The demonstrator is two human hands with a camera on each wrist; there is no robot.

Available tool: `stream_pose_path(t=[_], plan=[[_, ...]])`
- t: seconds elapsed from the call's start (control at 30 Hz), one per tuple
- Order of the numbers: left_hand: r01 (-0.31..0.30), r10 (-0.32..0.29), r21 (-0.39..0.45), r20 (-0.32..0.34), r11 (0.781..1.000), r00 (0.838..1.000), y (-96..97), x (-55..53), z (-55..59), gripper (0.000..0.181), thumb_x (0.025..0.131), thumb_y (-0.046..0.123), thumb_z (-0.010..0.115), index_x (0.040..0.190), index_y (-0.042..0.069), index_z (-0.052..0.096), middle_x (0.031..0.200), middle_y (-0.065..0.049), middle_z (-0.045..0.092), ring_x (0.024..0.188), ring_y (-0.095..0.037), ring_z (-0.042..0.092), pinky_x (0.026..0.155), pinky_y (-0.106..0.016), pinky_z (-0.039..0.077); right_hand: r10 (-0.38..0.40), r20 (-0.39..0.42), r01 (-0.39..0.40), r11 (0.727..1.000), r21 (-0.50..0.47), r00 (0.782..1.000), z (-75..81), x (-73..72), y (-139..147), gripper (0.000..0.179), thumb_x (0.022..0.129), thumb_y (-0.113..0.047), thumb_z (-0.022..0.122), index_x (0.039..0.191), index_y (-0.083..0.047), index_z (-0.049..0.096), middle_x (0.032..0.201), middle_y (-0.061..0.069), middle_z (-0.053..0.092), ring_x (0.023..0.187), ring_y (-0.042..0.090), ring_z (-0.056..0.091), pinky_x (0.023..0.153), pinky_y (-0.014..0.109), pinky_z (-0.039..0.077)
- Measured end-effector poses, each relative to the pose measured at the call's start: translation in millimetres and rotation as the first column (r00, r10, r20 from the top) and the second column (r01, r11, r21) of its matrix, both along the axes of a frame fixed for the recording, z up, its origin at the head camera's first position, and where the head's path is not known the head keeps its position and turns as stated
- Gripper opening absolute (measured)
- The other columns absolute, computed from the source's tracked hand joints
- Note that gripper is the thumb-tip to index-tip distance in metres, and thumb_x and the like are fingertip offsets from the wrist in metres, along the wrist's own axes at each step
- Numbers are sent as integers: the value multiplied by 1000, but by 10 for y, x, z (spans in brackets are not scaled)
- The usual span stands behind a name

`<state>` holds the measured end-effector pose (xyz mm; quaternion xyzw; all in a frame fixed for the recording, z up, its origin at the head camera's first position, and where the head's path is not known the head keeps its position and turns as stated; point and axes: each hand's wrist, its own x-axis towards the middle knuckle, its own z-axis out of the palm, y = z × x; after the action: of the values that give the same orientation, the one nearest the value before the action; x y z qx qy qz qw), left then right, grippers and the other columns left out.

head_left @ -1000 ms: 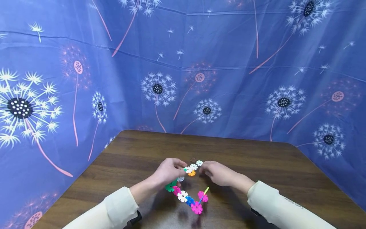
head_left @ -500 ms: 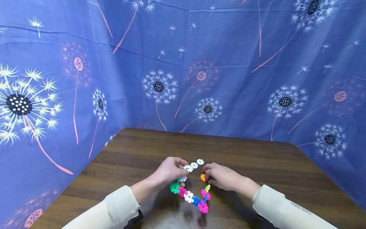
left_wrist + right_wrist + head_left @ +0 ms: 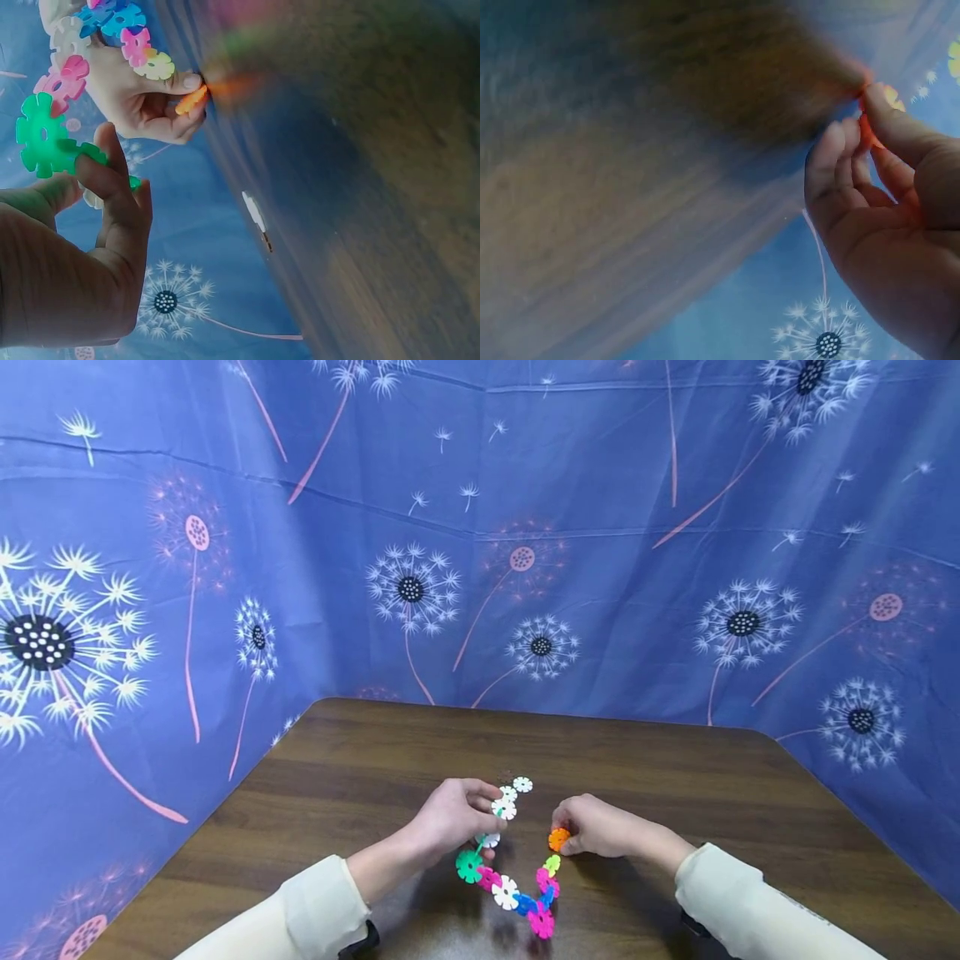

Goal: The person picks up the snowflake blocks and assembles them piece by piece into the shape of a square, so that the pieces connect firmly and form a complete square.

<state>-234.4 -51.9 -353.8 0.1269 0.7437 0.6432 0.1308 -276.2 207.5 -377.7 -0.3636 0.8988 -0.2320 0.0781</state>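
In the head view my left hand grips a chain of interlocking notched flower discs near its far end. The chain runs from a white disc by the fingertips, past a green disc, another white disc and blue ones, to a pink disc. It then turns up to a yellow-green disc at its other end. My right hand pinches an orange disc between thumb and fingers, just above that yellow-green end. The left fingers partly hide the chain's middle.
Loose white discs lie on the wooden table beyond the left hand, with a faint brown disc beside them. A blue dandelion-print cloth hangs behind the table and along its sides.
My right hand has picked up the orange disc from beside the white ones and carried it right and nearer, to the chain's yellow-green end. The held chain has swung slightly right.
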Motion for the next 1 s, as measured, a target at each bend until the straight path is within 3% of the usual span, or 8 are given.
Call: stream_pose_path(t=[0.1,0.17,0.23,0.33,0.43,0.63,0.8,1.0], plan=[[2,-2,-1,1,1000,1000,3,10,-9,45,85,-1,77,127,-7,60,97,-14,64,52,-18,64,52,-33,57,-67,202,94,987,-128,977,41,49,-5,6,91,4,70,87,0,69,70,1,61,58,9,58,55,29,57],[-2,2,7,-2,1000,1000,7,11,-10,46,85,-1,77,128,-7,60,98,-14,64,52,-18,64,52,-33,56,-81,318,164,956,-242,945,86,79,-33,7,96,4,64,96,7,70,73,10,63,59,15,61,58,35,59],[-10,10,15,-6,1000,1000,12,9,-6,46,85,-1,77,128,-7,60,98,-13,64,52,-18,64,53,-33,57,-80,363,211,917,-338,928,136,105,-74,11,98,1,62,103,9,69,79,18,64,63,19,63,62,41,60],[-18,19,33,-15,999,1000,21,1,3,46,85,-1,78,127,-6,60,98,-13,65,54,-18,64,54,-35,58,-95,336,241,872,-426,937,191,145,-149,13,97,-2,65,105,8,69,84,23,66,66,24,67,65,46,60],[-24,24,36,-19,999,1000,24,-4,14,46,84,0,79,126,-6,61,98,-13,65,55,-19,64,56,-37,58,-134,279,256,848,-465,951,211,184,-221,10,95,-1,69,101,6,69,84,21,68,69,34,70,64,44,60],[-26,26,36,5,999,1000,21,-5,34,49,84,2,81,127,-7,61,97,-13,67,56,-19,66,58,-36,59,-179,281,305,801,-514,943,198,225,-283,10,91,0,73,97,7,68,84,20,69,73,41,71,63,39,60],[-25,25,41,15,999,1000,33,1,34,49,85,4,80,128,-8,60,96,-12,69,56,-18,67,58,-34,58,-176,294,313,790,-527,940,188,257,-290,11,90,-1,74,96,7,68,84,20,69,73,38,71,64,40,60],[-29,30,50,-9,998,1000,61,16,33,46,87,7,80,127,-6,60,95,-10,71,57,-17,68,54,-29,54,-150,301,299,785,-543,942,194,302,-311,10,91,-1,74,95,6,68,85,22,69,75,44,70,66,46,60]])
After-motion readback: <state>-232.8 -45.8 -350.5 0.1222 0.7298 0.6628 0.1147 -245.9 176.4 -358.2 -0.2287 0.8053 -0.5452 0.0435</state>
